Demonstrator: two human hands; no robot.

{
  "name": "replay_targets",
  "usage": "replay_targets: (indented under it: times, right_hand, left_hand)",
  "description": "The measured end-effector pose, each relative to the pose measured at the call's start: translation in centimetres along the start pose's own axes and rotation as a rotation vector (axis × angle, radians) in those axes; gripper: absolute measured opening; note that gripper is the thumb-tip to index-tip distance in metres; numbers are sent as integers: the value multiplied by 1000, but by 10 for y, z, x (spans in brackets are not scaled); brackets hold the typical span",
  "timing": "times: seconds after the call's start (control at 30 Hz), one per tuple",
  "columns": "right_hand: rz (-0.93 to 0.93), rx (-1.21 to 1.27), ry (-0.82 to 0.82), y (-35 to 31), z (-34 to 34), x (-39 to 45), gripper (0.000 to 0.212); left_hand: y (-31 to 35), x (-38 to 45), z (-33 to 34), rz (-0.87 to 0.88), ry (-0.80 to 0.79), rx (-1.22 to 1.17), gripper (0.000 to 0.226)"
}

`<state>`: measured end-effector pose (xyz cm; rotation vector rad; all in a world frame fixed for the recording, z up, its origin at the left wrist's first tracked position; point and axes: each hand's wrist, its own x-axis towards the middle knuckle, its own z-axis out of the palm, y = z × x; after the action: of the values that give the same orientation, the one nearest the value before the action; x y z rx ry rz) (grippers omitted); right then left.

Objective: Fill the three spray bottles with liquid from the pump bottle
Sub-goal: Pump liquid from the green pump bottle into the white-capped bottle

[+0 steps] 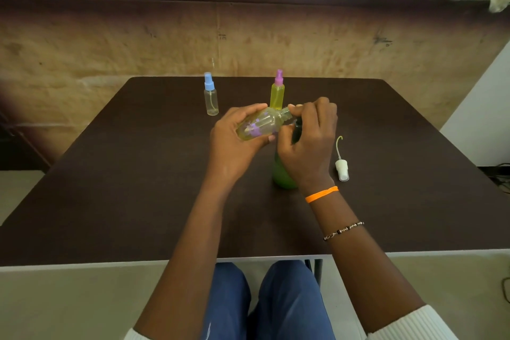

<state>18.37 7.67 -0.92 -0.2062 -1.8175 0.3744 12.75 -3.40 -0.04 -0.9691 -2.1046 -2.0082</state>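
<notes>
Three small spray bottles are in play. One, a clear plastic bottle with purple markings [260,124], is held tilted above the middle of the dark brown tabletop [138,188], partly holding yellowish liquid, its neck pointing right toward the dark head of the green pump bottle [283,174] standing just beneath. The left hand [234,135] has its fingers clamped round that bottle's body; the right hand [309,138] closes on the pump head and the bottle's neck, thumb and forefinger pinched together at the mouth. Its white spray cap with a curled dip tube [342,165] lies loose to the right. Farther off, the slim pink-capped bottle [277,91] looks full of yellow liquid, capped, likely finished. At far left, the clear blue-capped bottle [211,96] looks empty, still to be filled.
</notes>
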Motion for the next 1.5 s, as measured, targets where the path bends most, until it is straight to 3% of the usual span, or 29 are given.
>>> replay_targets:
  times: [1.2,1.5]
  right_hand:
    - [-40,-2,16,7,2,-4,27]
    - [-11,9,29,4,1,-2,27]
  left_hand:
    - [1,-2,-2,-24,-30,16,55]
    - [0,-3,-3,60,-45,98,57]
